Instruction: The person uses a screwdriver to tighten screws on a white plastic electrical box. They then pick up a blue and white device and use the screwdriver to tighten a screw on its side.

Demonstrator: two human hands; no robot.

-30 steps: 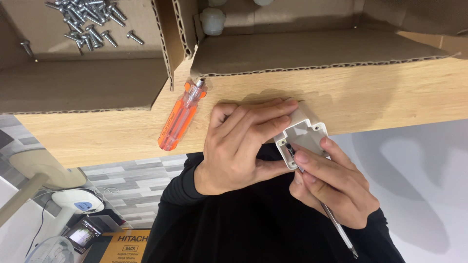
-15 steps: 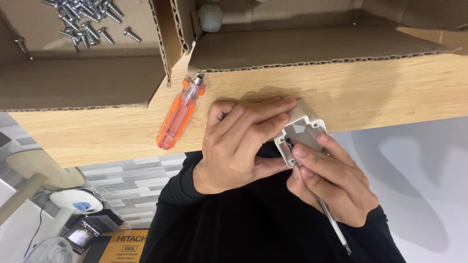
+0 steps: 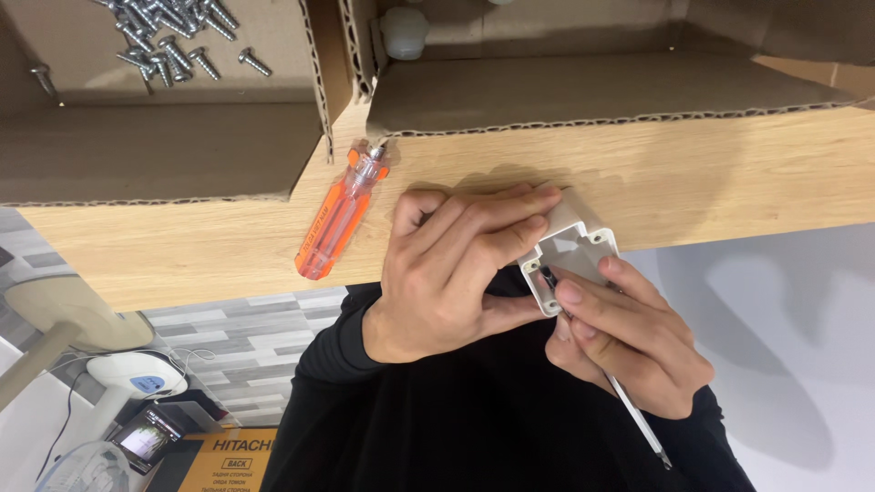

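**Two hands at a small white box on the tabletop edge**

A pale wooden tabletop point(image 3: 711, 173) carries open cardboard boxes point(image 3: 155, 155); the left hand point(image 3: 447, 273) is closed around a small white plastic box point(image 3: 570, 255), fingers curled over its top and thumb beneath, holding it at the tabletop's near edge; the right hand point(image 3: 629, 337), just beside and touching the box, pinches a thin white tool point(image 3: 638, 424) whose tip sits inside the box's open face; left of the left hand, near but apart, lies an orange-handled screwdriver point(image 3: 335, 223); farther beyond it, loose silver screws point(image 3: 173, 46) lie in one cardboard box.
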